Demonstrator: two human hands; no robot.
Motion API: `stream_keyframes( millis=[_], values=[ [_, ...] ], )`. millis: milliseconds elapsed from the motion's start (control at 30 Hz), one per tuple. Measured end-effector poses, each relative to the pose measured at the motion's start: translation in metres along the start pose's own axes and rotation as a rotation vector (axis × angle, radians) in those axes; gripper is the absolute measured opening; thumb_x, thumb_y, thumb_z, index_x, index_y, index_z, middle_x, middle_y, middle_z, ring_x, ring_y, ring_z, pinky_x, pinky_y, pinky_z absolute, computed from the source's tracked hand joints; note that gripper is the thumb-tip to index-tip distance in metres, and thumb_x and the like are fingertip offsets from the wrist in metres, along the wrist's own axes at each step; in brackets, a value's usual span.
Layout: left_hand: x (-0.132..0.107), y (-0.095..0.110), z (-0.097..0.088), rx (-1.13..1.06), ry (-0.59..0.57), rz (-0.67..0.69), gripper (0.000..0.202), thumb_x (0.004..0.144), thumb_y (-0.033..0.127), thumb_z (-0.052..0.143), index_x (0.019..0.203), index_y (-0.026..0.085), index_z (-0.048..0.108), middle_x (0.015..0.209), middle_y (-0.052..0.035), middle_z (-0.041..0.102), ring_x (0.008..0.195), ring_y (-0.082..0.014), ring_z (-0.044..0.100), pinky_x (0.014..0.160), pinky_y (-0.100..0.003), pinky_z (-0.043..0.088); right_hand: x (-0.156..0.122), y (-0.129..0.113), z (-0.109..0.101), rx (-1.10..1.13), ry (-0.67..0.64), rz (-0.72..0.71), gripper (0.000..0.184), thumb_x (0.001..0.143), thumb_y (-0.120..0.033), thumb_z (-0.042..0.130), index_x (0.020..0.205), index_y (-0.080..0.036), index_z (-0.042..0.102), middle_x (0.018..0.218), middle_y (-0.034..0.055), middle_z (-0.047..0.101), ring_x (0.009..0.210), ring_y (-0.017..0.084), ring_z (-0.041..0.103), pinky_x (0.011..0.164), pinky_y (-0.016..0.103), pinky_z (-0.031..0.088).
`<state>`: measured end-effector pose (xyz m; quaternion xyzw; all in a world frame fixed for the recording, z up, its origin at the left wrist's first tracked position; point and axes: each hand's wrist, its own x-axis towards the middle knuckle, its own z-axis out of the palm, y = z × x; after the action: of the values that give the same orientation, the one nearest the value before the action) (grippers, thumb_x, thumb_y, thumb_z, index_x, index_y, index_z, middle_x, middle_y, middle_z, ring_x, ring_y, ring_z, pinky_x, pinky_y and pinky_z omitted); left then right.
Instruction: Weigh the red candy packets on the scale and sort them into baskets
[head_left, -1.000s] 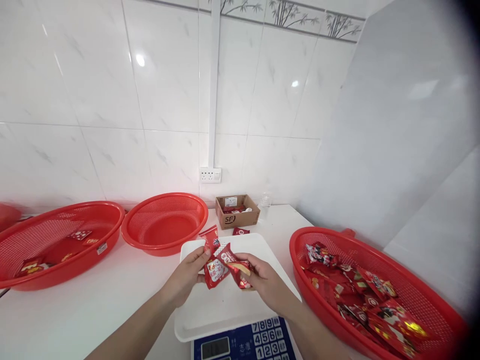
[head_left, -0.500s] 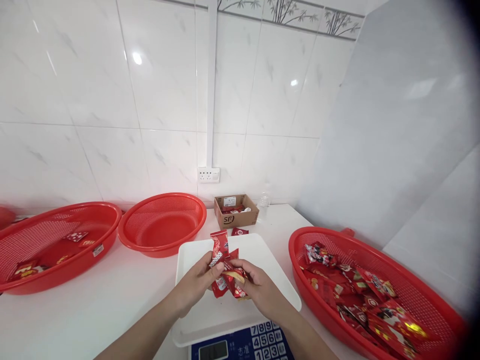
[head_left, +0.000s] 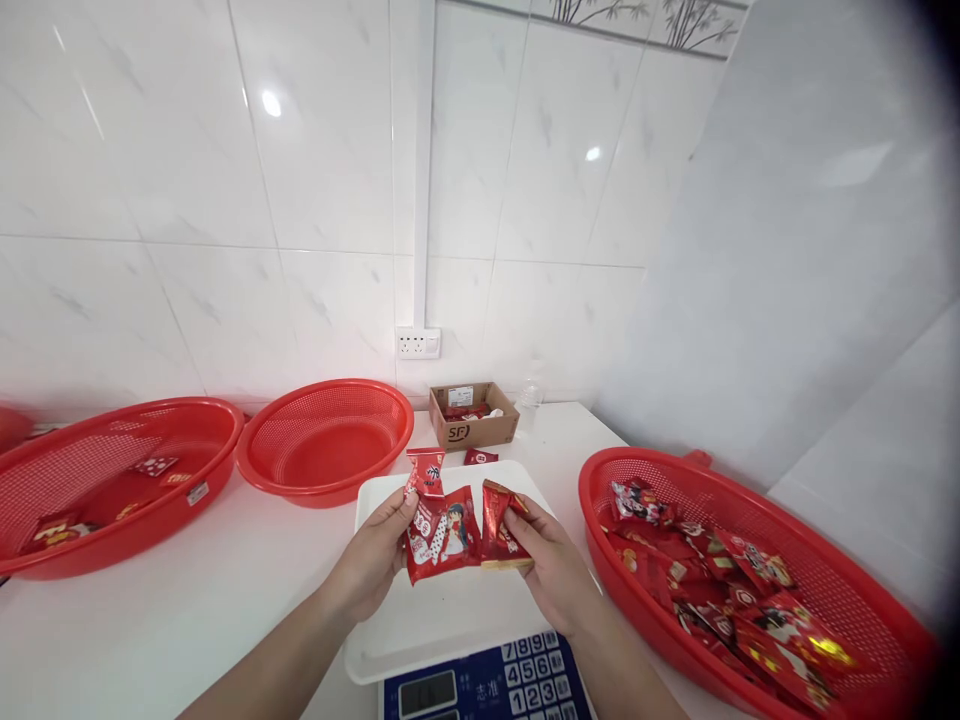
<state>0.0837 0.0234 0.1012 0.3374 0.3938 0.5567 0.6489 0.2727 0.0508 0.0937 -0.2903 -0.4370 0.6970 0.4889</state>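
Note:
Over the white weighing tray (head_left: 420, 635), my left hand (head_left: 379, 550) is closed on red snack packets (head_left: 444, 535): a larger one with a cartoon figure and a smaller one sticking up above it. Beside them, my right hand (head_left: 547, 555) pinches a red packet with gold edges (head_left: 501, 528) between thumb and fingers. The packets in the two hands are close together, with a narrow gap between them. Below the tray shows the blue keypad panel of the scale (head_left: 480, 688).
At right stands a red basket (head_left: 600, 500) holding many snack packets. Two more red baskets stand at left: a round one (head_left: 322, 490) and a longer one (head_left: 172, 530) with a few packets. A cardboard box (head_left: 487, 433) and a loose red packet (head_left: 480, 456) lie behind the tray.
My hands have moved apart. The packets that were bunched together between them are now spread, with the cartoon packet facing up in the left and the gold-edged one in the right.

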Motion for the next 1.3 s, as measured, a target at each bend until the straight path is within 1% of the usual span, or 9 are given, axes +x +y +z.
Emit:
stream_keyframes(
  millis=[167,300,467,600,667,800,867,1133,1300],
  values=[
    [0.004,0.009,-0.002,-0.09,0.05,0.086,0.028,0.08,0.036,0.063,0.102,0.02,0.059,0.094,-0.0042,0.066,0.081,-0.0172,0.064,0.068,-0.024,0.053,-0.004,0.004,-0.001,0.021,-0.005,0.036,0.028,0.076,-0.036,0.068,0.1,-0.022,0.066,0.089,0.0021,0.069,0.082,0.017,0.064,0.074,0.028,0.047],
    [0.026,0.046,-0.023,-0.106,0.223,0.235,0.018,0.089,0.028,0.049,0.098,0.016,0.059,0.095,-0.0068,0.065,0.077,-0.0157,0.064,0.067,-0.025,0.054,-0.007,0.003,-0.002,0.027,0.007,0.049,0.032,0.075,-0.035,0.069,0.104,-0.022,0.065,0.091,0.0027,0.069,0.082,0.019,0.064,0.074,0.031,0.048],
    [0.047,0.08,-0.048,-0.112,0.324,0.191,0.025,0.093,0.029,0.04,0.103,0.011,0.054,0.104,-0.0139,0.061,0.086,-0.0172,0.063,0.076,-0.03,0.054,-0.009,0.0,0.002,0.018,-0.017,0.047,0.032,0.076,-0.037,0.068,0.103,-0.023,0.063,0.092,0.0023,0.069,0.084,0.019,0.063,0.078,0.032,0.047],
    [0.032,0.055,-0.035,-0.058,0.293,0.119,0.038,0.087,0.032,0.054,0.121,0.018,0.046,0.13,-0.0157,0.047,0.115,-0.0221,0.05,0.091,-0.036,0.046,-0.01,0.001,0.003,-0.097,0.014,0.048,0.035,0.072,-0.043,0.069,0.099,-0.022,0.063,0.09,0.0029,0.068,0.079,0.018,0.062,0.074,0.031,0.047],
    [0.017,0.035,-0.021,0.045,0.171,0.087,0.04,0.083,0.035,0.06,0.119,0.022,0.051,0.133,-0.0119,0.046,0.121,-0.0235,0.045,0.095,-0.038,0.042,-0.01,0.004,0.004,-0.16,0.028,0.043,0.04,0.071,-0.046,0.069,0.103,-0.022,0.06,0.088,0.0023,0.067,0.077,0.017,0.061,0.071,0.03,0.047],
    [-0.006,0.008,0.006,0.558,-0.234,0.107,0.039,0.08,0.045,0.06,0.11,0.02,0.061,0.117,-0.0091,0.06,0.109,-0.0241,0.053,0.091,-0.033,0.041,-0.011,0.009,0.006,-0.358,-0.04,0.033,0.05,0.075,-0.047,0.065,0.116,-0.023,0.052,0.074,-0.0017,0.062,0.067,0.015,0.057,0.066,0.029,0.044],
    [-0.011,0.004,0.014,0.681,-0.298,0.149,0.035,0.079,0.045,0.059,0.102,0.019,0.063,0.1,-0.0071,0.065,0.092,-0.0223,0.058,0.081,-0.03,0.043,-0.014,0.01,0.007,-0.483,-0.087,0.017,0.051,0.079,-0.048,0.058,0.122,-0.023,0.048,0.073,-0.0016,0.061,0.065,0.015,0.056,0.064,0.028,0.043],
    [-0.013,-0.004,0.018,0.638,-0.228,0.17,0.032,0.079,0.048,0.059,0.078,0.016,0.063,0.075,-0.0022,0.061,0.073,-0.017,0.054,0.068,-0.026,0.043,-0.027,0.008,0.01,-0.76,-0.133,-0.082,0.048,0.092,-0.046,0.036,0.136,-0.026,0.038,0.069,-0.0019,0.058,0.063,0.014,0.055,0.064,0.03,0.045],
    [-0.002,0.013,0.007,0.36,0.024,0.181,0.035,0.08,0.046,0.059,0.099,0.017,0.06,0.08,-0.0033,0.064,0.069,-0.016,0.058,0.058,-0.026,0.049,-0.036,0.004,0.001,-0.641,-0.128,-0.095,0.054,0.089,-0.046,0.043,0.139,-0.026,0.032,0.089,0.0044,0.064,0.078,0.017,0.06,0.067,0.032,0.049]
  ],
)
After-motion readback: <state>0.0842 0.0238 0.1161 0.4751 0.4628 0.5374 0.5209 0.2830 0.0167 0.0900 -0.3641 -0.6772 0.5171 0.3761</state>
